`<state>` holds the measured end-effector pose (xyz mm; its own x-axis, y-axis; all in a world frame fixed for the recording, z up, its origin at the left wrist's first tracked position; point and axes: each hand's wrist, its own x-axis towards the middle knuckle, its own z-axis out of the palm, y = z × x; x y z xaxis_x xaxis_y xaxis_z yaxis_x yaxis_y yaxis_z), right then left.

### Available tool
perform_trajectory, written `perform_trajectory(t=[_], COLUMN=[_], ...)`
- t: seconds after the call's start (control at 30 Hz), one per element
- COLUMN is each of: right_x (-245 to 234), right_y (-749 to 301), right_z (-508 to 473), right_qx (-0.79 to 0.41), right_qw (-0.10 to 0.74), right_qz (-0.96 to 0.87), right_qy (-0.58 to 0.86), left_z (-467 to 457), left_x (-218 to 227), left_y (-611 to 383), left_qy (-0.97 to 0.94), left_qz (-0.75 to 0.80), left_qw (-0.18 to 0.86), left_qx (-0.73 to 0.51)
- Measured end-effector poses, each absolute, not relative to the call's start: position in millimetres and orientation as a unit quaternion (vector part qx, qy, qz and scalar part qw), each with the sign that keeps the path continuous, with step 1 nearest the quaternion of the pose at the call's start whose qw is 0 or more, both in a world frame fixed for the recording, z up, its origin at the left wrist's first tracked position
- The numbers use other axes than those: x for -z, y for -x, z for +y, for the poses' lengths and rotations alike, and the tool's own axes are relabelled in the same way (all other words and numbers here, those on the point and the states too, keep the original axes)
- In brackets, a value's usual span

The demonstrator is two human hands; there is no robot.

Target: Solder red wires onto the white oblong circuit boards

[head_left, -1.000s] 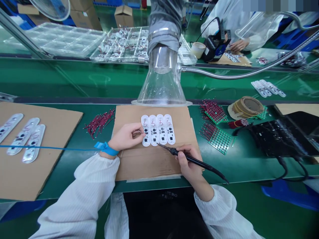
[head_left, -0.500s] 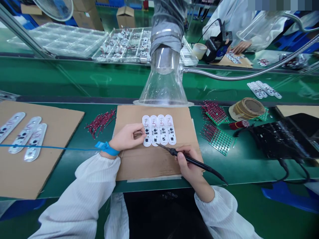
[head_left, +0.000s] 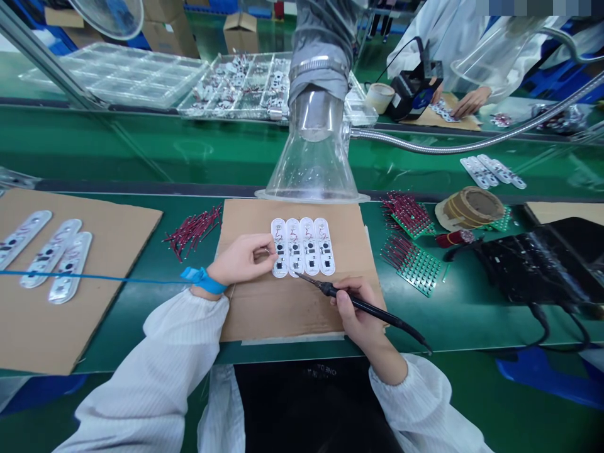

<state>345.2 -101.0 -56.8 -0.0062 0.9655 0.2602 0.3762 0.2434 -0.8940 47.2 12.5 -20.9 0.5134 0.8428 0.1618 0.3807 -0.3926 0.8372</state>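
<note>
Circuit boards [head_left: 303,246], touching left fingertips [head_left: 270,250], soldering iron [head_left: 387,319] in right hand [head_left: 355,314]

Bright, even light falls from overhead, leaving only a soft shadow beneath the left hand [head_left: 240,259]. Far beyond that hand, glare streaks the clear plastic hood [head_left: 314,157] and the glossy green bench [head_left: 94,145]. The wide lens bends the metal hose [head_left: 472,143] toward the right edge, and a blurred bar [head_left: 533,7] covers the top right corner

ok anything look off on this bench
Only a small one: a loose green sliver lies by itself on the bench mat, just off the green board bristling with red wires. It looks stray, but it's too small to identify.
</note>
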Motion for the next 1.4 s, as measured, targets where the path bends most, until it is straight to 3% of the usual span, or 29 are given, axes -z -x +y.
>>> perform_trajectory(t=[0.43, 0.67, 1.07, 1.4], right_x=[51.8, 49.3, 53.1, 44.9], right_y=[-343.7, -335.8, -329.5, -320.8], right_z=[-99.4, -97.2, -96.4, -95.1], right_qx=[-0.327, -0.332, -0.282, -0.284], right_qw=[0.448, 0.557, 0.532, 0.552], right_qz=[-0.647, -0.567, -0.594, -0.57], right_qy=[0.523, 0.508, 0.534, 0.538], left_z=[11.6, 15.9, 11.3, 7.3], left_x=[21.5, 17.3, 19.3, 19.1], left_y=[-50.7, -25.5, -10.7, -13.6], left_qy=[-0.784, -0.747, -0.689, -0.732], left_qz=[0.395, 0.46, 0.479, 0.438], left_qw=[0.387, 0.378, 0.409, 0.422], left_qx=[-0.281, -0.294, -0.36, -0.307])
